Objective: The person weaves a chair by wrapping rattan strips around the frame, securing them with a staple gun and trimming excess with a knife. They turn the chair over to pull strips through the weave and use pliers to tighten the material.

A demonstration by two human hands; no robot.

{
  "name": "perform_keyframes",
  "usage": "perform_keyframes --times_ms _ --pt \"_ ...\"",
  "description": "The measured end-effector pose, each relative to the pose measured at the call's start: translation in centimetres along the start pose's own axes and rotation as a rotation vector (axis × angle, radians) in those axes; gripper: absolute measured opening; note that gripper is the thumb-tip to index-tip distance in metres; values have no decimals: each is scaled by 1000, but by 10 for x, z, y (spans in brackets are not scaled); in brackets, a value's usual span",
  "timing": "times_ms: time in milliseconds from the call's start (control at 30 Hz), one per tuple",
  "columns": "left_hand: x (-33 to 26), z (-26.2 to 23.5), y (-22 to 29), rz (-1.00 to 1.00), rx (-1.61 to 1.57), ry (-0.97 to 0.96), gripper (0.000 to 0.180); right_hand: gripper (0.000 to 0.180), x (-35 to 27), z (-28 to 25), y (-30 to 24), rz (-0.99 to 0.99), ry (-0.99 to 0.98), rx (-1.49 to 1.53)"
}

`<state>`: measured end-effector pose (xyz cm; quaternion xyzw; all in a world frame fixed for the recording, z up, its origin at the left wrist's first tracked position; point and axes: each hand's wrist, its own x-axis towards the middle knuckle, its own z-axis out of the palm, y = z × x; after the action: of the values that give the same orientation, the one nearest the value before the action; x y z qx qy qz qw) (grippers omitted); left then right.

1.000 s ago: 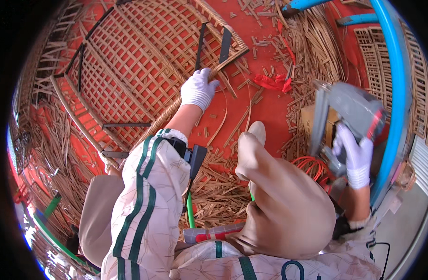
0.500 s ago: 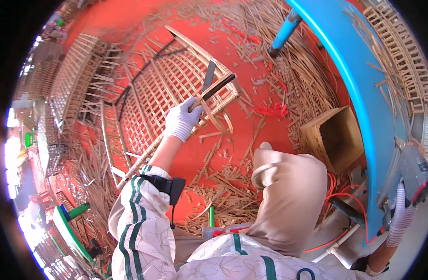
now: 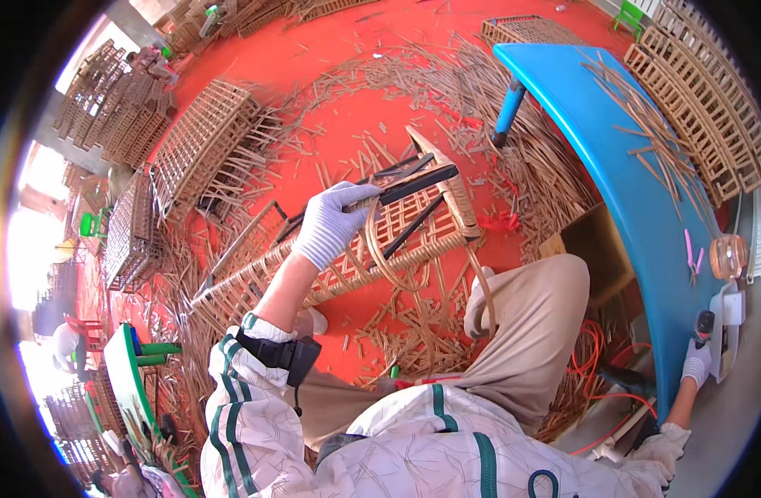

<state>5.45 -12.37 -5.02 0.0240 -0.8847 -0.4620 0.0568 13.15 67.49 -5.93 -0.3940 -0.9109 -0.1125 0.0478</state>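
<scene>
Wicker frame (image 3: 422, 255) has tipped edge-on; left hand (image 3: 331, 222) grasps black bar (image 3: 419, 184). Appears mostly woven, loose strands (image 3: 483, 290) left. Right hand (image 3: 697, 363): grip unclear.

Brown woven-cane rectangular basket (image 3: 343, 270): before the person, white-gloved left hand (image 3: 337, 220) at its upper edge, red flat floor (image 3: 256, 62) beneath. Right: long blue smooth-topped table (image 3: 588, 124), bearing thin tan wooden strips (image 3: 658, 158), white-gloved right hand (image 3: 697, 363) at its near right edge, brown square cardboard box (image 3: 596, 249) by its left edge, brown latticed woven crates (image 3: 696, 108) along its far right side. Left: brown rectangular lattice basket (image 3: 202, 149) on the floor, small green-edged table (image 3: 123, 373) nearer the person.
</scene>
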Motion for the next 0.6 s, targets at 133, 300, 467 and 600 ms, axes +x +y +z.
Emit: perform_keyframes --times_ms 133,300,467,600 --pt "-21 -13 37 22 -68 -21 32 64 -7 4 10 -18 -179 42" --pt "-43 -20 67 121 -84 -59 35 56 -19 -81 -38 -366 -229 237" --pt "-72 -13 96 59 -69 -165 39 30 -165 -211 -221 -1150 146 932" --pt "-94 -18 104 61 -8 -197 40 40 -275 -249 -321 -1657 312 1005"
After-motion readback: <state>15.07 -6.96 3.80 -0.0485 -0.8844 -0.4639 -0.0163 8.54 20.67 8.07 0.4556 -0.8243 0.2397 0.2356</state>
